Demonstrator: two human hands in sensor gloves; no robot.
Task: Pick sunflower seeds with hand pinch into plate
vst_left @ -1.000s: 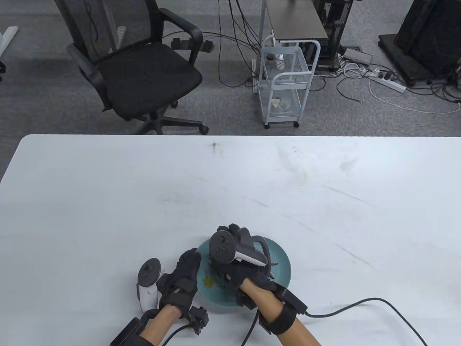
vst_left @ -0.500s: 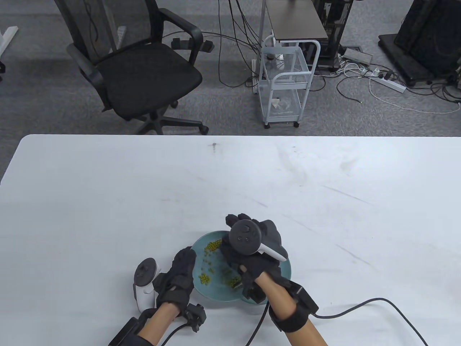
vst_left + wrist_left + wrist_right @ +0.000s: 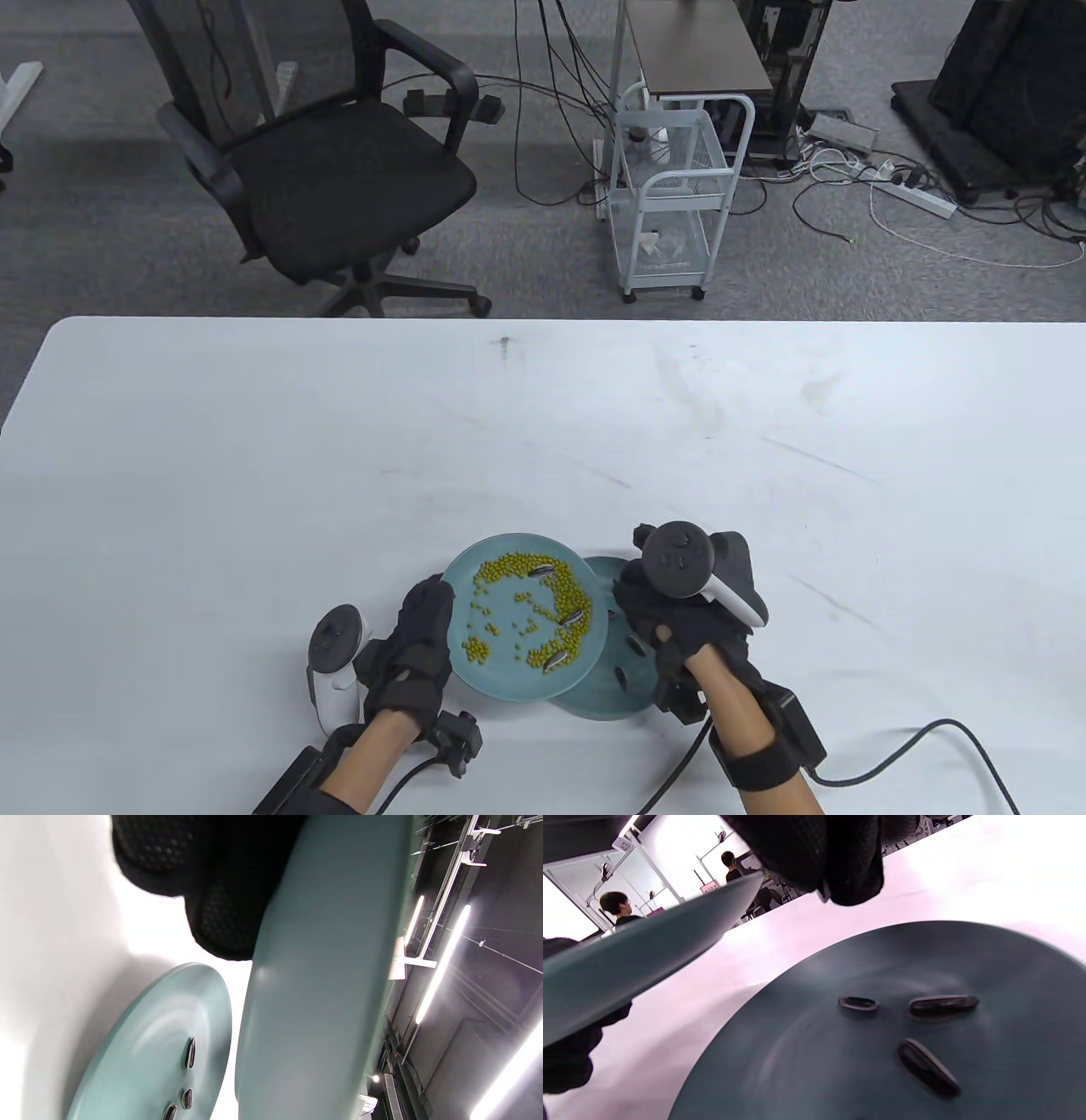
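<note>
Nearest the table's front edge, the left hand (image 3: pixel 416 654), in a black mesh-textured glove, grips the near-left rim of the upper plate (image 3: pixel 475 594), a smooth round teal plate held lifted and tilted. Its fingers (image 3: pixel 220 921) reach under the rim in the left wrist view. On this plate lie many small round yellow-green beans (image 3: pixel 509 569) and three dark, elongated, striped sunflower seeds (image 3: pixel 559 660).

Just right of the upper plate and partly beneath it, a second teal plate (image 3: pixel 632 692) rests flat on the white table (image 3: pixel 254 475). It carries three more sunflower seeds (image 3: pixel 927 1067), glossy and pointed.

The right hand (image 3: pixel 687 620) hangs over the second plate's far side, its fingertips (image 3: pixel 855 878) bunched together; whether they pinch a seed cannot be told.

Beyond the table stand a black mesh office chair (image 3: pixel 339 170) and a white wire cart (image 3: pixel 674 195).
</note>
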